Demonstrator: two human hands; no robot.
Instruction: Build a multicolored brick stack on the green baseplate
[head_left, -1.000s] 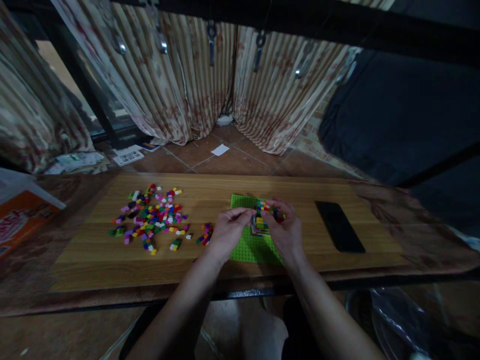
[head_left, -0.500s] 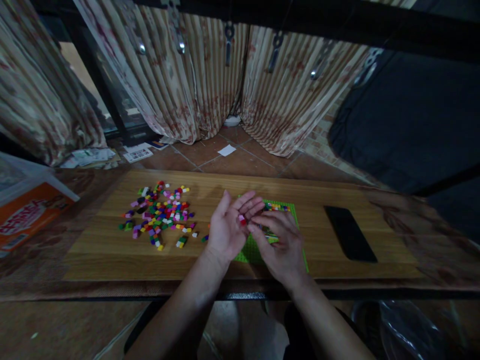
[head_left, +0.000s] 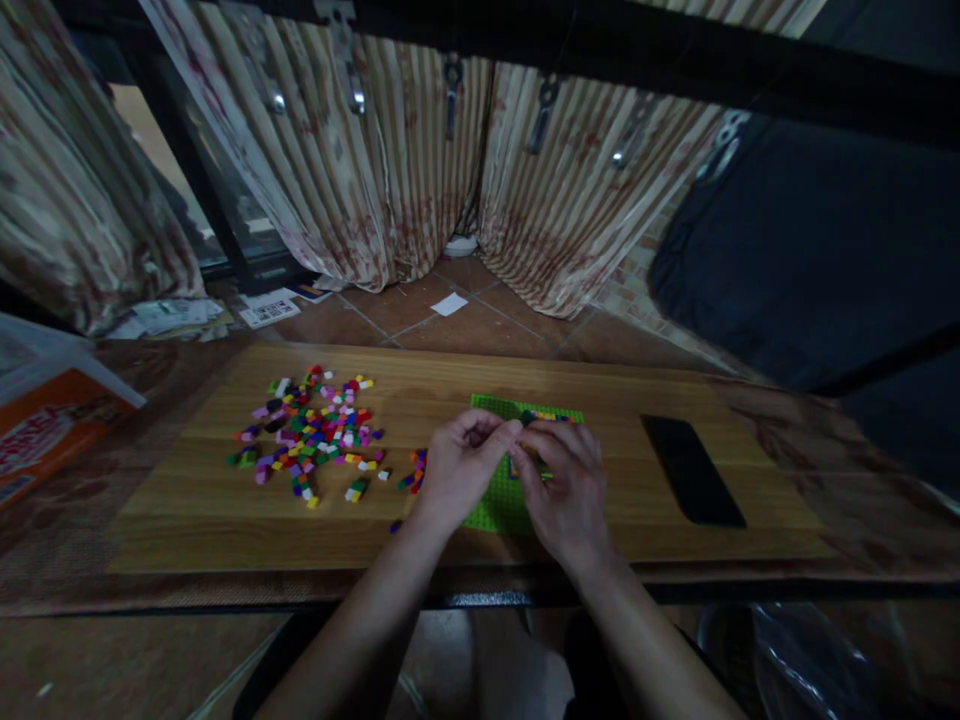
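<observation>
My left hand [head_left: 461,465] is over the left part of a green studded baseplate [head_left: 499,508], its fingers curled in and its thumb stretched toward my right hand [head_left: 566,480]. The building bricks that lay in the left palm are hidden by the closed fingers. My right thumb and fingers are bent into a pinch touching the left thumb tip; whatever is between them is too small or covered to make out. Rows of coloured bricks [head_left: 547,415] sit along the far edge of the baseplate, and more show partly under my right hand.
A wide pile of loose coloured bricks [head_left: 322,430] is spread on the wooden board [head_left: 247,520] at left. A smaller cluster [head_left: 415,472] lies beside my left wrist. A black phone-like slab [head_left: 691,470] rests at right. An orange-labelled container [head_left: 56,430] stands far left.
My left hand has turned from an open palm with a red and pink brick on it to curled fingers. My right fingers have come up against the left thumb.
</observation>
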